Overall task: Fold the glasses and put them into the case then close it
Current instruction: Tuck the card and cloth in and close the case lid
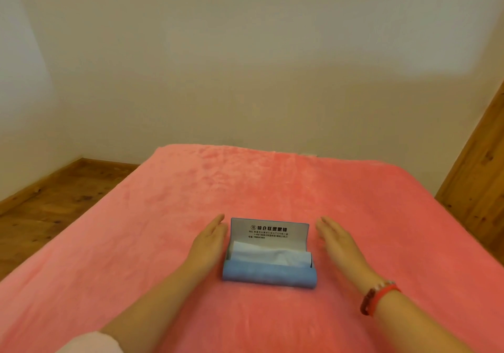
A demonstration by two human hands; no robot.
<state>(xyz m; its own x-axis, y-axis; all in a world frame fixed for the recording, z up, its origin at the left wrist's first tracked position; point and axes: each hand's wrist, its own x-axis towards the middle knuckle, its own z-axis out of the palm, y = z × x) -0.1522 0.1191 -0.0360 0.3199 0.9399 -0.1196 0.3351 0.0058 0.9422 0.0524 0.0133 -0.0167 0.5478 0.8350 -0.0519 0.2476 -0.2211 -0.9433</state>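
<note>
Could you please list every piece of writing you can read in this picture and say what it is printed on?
"镜仓联盟眼镜": large dark characters, after a small round logo, on the inside of the open lid of the blue glasses case.
Three smaller lines beneath it on the same lid: too small and blurred to read; the last seems to hold a row of digits.
No writing shows on the pale cloth in the case, the pink blanket or the red bracelet.

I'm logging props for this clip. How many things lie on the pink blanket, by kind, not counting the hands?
Blue glasses case, lid up: 1
Pale cloth inside the case: 1
Glasses: 0 in view
Total: 2
</note>
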